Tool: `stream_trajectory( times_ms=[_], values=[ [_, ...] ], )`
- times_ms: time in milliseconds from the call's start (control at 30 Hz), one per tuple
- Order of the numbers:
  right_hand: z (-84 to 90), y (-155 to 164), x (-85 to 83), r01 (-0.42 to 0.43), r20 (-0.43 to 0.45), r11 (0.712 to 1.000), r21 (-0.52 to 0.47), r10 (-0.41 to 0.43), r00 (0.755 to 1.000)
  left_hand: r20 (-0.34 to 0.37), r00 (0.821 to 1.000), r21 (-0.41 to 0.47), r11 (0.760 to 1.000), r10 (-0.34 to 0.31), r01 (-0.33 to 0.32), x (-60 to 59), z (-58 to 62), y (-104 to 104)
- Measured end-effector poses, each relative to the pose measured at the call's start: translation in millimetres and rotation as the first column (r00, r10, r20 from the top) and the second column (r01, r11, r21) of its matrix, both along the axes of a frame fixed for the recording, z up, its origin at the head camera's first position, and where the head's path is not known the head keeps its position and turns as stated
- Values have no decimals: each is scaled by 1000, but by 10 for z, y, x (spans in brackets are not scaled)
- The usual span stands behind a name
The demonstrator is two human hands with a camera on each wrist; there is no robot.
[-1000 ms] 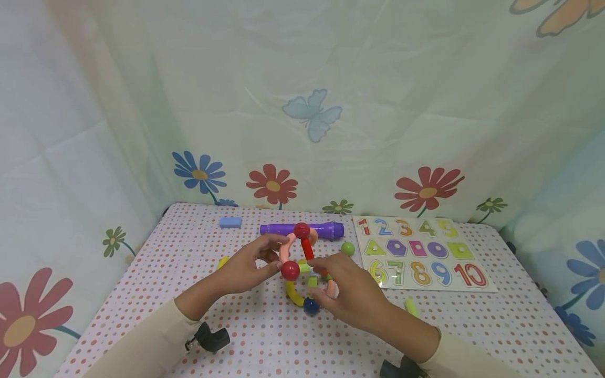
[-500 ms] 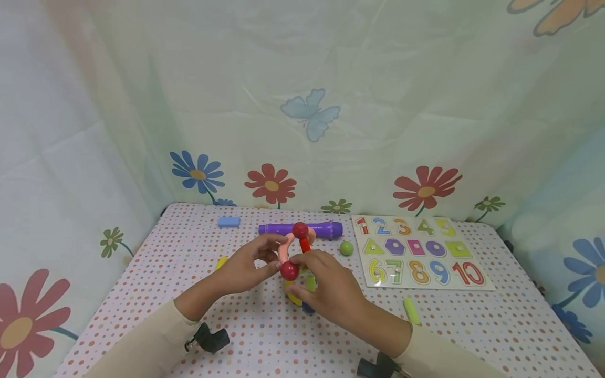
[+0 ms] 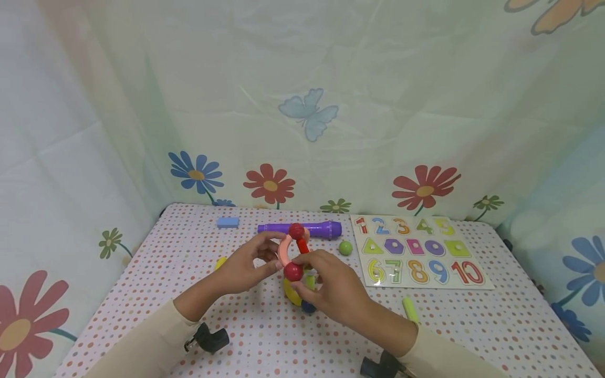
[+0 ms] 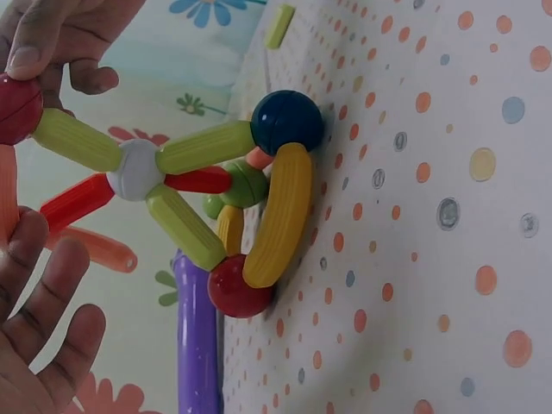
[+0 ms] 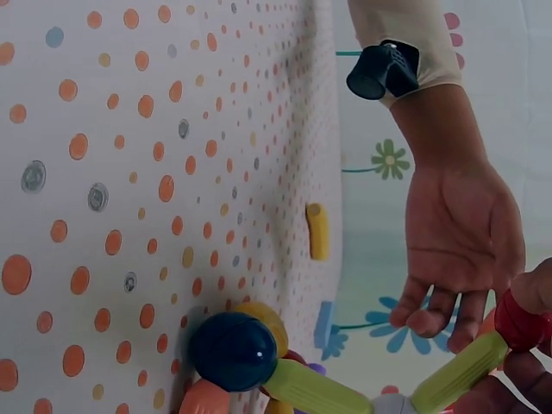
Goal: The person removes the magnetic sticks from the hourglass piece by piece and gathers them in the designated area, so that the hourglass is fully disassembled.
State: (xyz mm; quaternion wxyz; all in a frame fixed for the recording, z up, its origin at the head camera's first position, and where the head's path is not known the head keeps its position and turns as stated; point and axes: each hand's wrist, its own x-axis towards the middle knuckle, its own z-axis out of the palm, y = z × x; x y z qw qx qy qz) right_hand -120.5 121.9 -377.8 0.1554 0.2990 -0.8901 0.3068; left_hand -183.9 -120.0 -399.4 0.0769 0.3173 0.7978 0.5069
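Observation:
A toy built of magnetic sticks and balls stands on the table between my hands. My right hand (image 3: 337, 283) pinches the near red ball (image 3: 293, 272). My left hand (image 3: 246, 265) holds the curved pink stick (image 3: 284, 251) joined to that ball, between thumb and fingers. Farther up sit another red ball (image 3: 296, 231) and a red stick (image 3: 302, 245). In the left wrist view, lime sticks (image 4: 205, 147) meet at a white ball (image 4: 138, 170). Below are a dark blue ball (image 4: 287, 122), a curved yellow stick (image 4: 280, 216), a red ball (image 4: 240, 286) and a green ball (image 4: 246, 184).
Behind the toy lies a purple toy microphone (image 3: 326, 229), with a loose green ball (image 3: 345, 248) beside it. A number puzzle board (image 3: 425, 252) is at right, a lime stick (image 3: 410, 310) nearer me. A blue block (image 3: 228, 222) and yellow stick (image 5: 318, 231) are at left.
My right hand has moved left from the toy's red stick to the near red ball and now pinches it. That ball and the curved pink stick have shifted slightly. My left hand has stayed.

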Motion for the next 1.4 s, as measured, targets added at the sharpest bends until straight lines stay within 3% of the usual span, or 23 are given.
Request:
stream_trajectory(
  times_ms=[267, 500, 967, 1133, 1400],
  values=[
    [-8, 55, 8, -13, 14, 1000, -14, 14, 1000, -56, 995, 0, 996, 87, -87, -58, 14, 44],
    [6, 104, 17, -8, 86, 998, -66, 14, 996, -88, 995, 17, 999, 52, -50, -88, 39, 97],
    [16, 249, -2, 25, 205, 982, -189, 14, 979, -97, 993, 15, 998, 63, -61, -96, 47, 130],
    [5, 315, -23, 46, 212, 974, -220, 2, 977, -69, 992, -10, 994, 104, -105, -80, 47, 151],
    [-16, 424, -79, 49, 180, 964, -261, -1, 984, -128, 985, -6, 993, 118, -119, -70, 30, 174]
  ],
)
